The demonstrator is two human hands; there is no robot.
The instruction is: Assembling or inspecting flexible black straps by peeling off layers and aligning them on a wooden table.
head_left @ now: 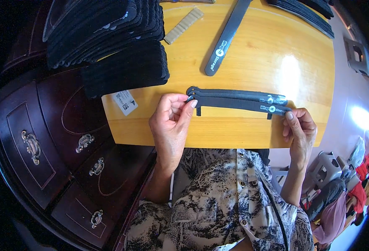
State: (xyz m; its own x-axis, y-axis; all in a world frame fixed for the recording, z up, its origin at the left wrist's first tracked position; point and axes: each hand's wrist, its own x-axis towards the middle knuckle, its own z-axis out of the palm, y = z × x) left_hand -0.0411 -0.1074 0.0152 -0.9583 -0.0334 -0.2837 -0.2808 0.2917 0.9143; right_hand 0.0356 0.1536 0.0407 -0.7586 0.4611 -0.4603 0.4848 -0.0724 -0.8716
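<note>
Several black hook-and-loop storage straps (pixel 234 101) lie nearly level across the near part of the table, layered with their edges slightly offset. My left hand (pixel 167 119) pinches their rounded, looped left ends between thumb and fingers. At the other end, my right hand (pixel 300 129) pinches the printed tip of the front strap; whether it also grips the ones behind cannot be told. Two short dark tabs stick out below the straps, one near each end. Farther back, a single dark strap (pixel 226 42) with a printed rounded end lies slantwise.
A tall pile of black straps (pixel 105 31) stands at the back left, with a lower black stack (pixel 126 69) before it. A white label card (pixel 126 103) lies near the yellow wooden table's (pixel 151 131) left edge. Behind are a tan ribbed strip (pixel 184 26) and more black straps (pixel 306 16).
</note>
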